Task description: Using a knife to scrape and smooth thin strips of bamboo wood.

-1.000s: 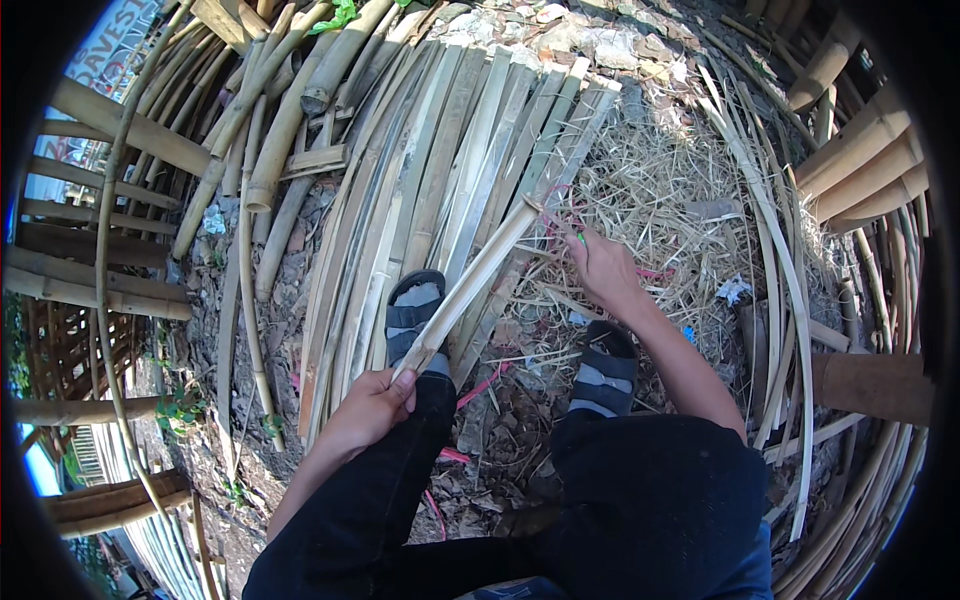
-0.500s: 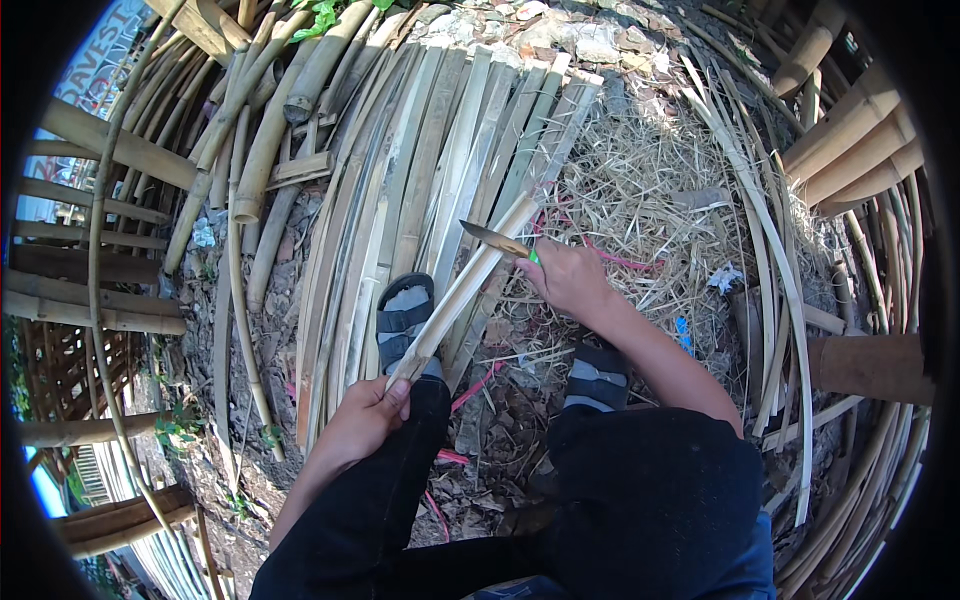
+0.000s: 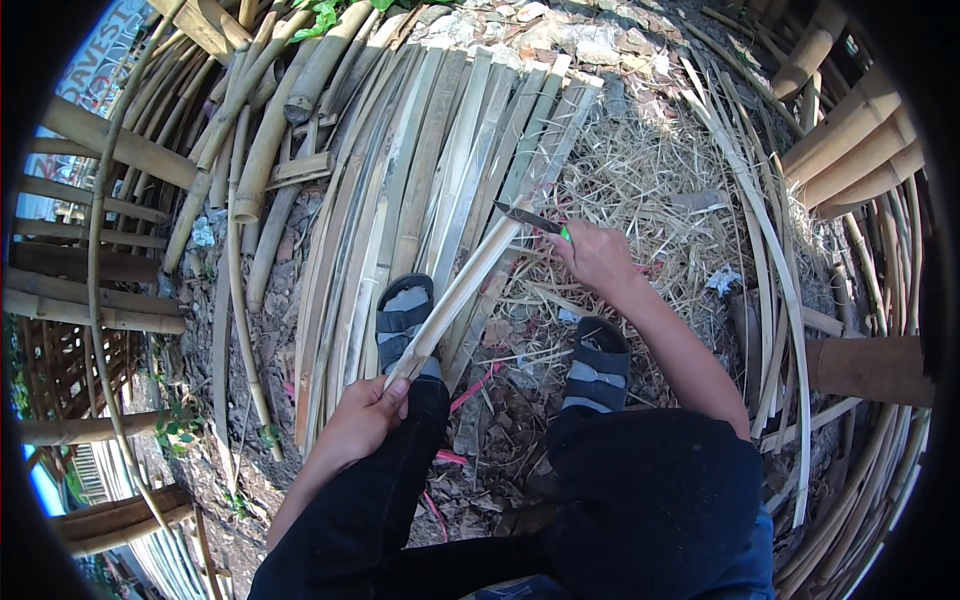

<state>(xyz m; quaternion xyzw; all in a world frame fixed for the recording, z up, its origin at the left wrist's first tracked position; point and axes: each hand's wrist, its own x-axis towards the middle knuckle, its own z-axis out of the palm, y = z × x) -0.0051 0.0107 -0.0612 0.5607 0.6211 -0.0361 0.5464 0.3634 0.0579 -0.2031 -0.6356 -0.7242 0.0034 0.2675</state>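
Observation:
My left hand (image 3: 368, 420) grips the near end of a pale split bamboo strip (image 3: 462, 292), just above my left leg. The strip slants up and away to the right, passing over my sandalled left foot. In my right hand (image 3: 597, 259) is a knife (image 3: 530, 218) with a dark blade and a bit of green at its handle. The blade lies across the strip's far end, its tip pointing up and left. My fingers wrap round the handle and hide most of it.
Long bamboo slats (image 3: 412, 165) lie side by side beyond my left foot. Curly shavings (image 3: 640, 190) cover the ground at the right. Bamboo poles (image 3: 270, 150) lean at the left, and thin strips (image 3: 775, 240) stand at the right. Pink ribbon (image 3: 476, 388) lies between my feet.
My right hand and the knife have slid away from me and to the right, toward the strip's far end. The left hand keeps its place on the near end.

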